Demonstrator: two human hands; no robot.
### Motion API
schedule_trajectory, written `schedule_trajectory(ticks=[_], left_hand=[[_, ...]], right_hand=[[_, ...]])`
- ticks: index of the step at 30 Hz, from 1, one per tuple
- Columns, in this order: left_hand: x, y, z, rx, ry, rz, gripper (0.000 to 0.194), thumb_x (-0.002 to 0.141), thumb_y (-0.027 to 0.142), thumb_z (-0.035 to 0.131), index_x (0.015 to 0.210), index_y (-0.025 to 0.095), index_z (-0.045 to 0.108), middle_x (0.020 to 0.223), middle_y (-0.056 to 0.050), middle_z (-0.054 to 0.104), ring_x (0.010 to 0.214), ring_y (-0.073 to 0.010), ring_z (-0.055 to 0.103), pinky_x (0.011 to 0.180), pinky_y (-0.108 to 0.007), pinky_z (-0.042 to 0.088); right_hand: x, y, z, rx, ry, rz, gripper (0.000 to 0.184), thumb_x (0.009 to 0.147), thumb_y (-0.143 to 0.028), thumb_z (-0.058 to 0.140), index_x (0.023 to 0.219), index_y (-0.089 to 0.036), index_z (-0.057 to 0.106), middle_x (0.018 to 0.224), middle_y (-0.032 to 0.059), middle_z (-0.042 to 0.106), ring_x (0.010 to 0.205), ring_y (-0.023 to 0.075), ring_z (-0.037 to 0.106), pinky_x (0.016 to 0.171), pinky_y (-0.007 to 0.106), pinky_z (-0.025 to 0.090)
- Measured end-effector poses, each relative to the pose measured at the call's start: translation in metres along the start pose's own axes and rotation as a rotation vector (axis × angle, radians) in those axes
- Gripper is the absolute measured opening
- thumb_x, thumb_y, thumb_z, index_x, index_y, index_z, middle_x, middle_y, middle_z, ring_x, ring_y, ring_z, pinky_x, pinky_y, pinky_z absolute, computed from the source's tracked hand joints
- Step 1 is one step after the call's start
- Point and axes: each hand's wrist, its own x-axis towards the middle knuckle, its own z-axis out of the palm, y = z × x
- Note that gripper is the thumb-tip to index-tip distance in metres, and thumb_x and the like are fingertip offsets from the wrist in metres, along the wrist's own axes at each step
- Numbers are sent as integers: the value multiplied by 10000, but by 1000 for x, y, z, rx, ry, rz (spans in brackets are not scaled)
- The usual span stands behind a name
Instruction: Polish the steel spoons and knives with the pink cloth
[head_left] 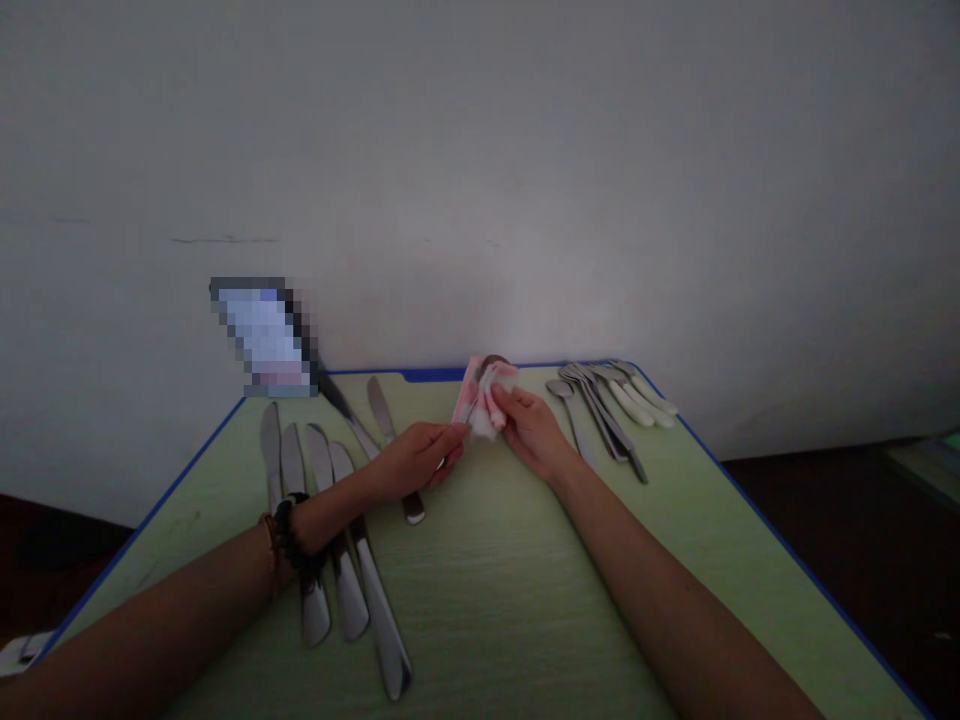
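Observation:
In the middle of the head view, my left hand is closed on the thin metal handle of a spoon. The spoon's rounded, dark-looking bowl shows above a pink and white cloth. My right hand pinches that cloth around the spoon, hiding part of it. Beneath my left hand lies a table knife, its blade pointing away from me. Several more table knives lie side by side under my left forearm, which covers parts of them.
Several spoons and other metal cutlery lie at the right, beside pieces with white handles. A blurred-out screen on a dark stand is at the far left. The green table has a blue edge against the wall.

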Motion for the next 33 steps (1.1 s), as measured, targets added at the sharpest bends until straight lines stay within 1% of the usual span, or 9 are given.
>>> schedule_trajectory(ticks=[3,5,9,14,20,24,28,30,33], left_hand=[[-3,3,0,100,-13,26,494,912,499,257,546,196,395,423,70,383,402,-83,346,456,-218,301],[-4,5,1,157,-14,47,475,916,472,259,555,196,398,432,68,395,408,-84,360,466,-217,308],[-3,7,2,249,4,76,441,921,418,253,567,200,398,460,58,418,426,-90,385,479,-220,314],[-1,10,4,366,40,92,393,908,366,261,573,207,390,481,45,431,438,-102,389,477,-233,299],[-3,14,4,374,19,72,417,911,389,231,566,209,379,477,44,423,435,-105,394,486,-238,309],[-3,16,3,397,4,72,423,910,389,226,560,206,378,481,43,418,439,-104,388,490,-241,301],[-3,15,1,377,-27,80,446,915,398,229,543,202,378,465,47,409,437,-98,376,486,-233,293],[-4,14,0,352,-56,73,464,919,405,231,530,201,381,447,50,398,425,-97,366,477,-230,286],[-6,12,0,312,-79,67,476,922,407,232,520,202,381,427,51,385,415,-96,356,473,-229,284]], right_hand=[[-2,0,2,-24,-39,11,244,583,-350,776,671,-172,634,605,-43,586,564,79,463,577,221,368],[-2,0,3,-23,-27,10,239,583,-342,774,671,-173,630,603,-45,581,547,76,448,569,224,358],[-1,3,8,-26,69,-10,223,595,-351,741,653,-172,621,593,-43,577,534,81,438,564,231,352],[1,10,11,-79,203,-91,210,628,-360,686,626,-172,592,572,-46,560,536,90,439,557,235,340],[4,16,9,-232,322,-230,260,689,-420,617,646,-168,568,556,-50,512,528,94,397,531,238,317],[5,15,4,-317,399,-319,290,719,-450,589,659,-169,553,589,-42,518,564,99,418,552,239,335],[5,13,0,-283,347,-328,311,701,-476,621,736,-169,586,666,-23,573,620,109,465,595,241,375],[5,12,-1,-206,274,-256,325,665,-483,663,736,-174,592,658,-23,580,612,107,475,600,241,386],[3,7,-1,-117,137,-85,346,616,-491,714,696,-176,594,603,-28,572,568,103,475,570,239,385]])
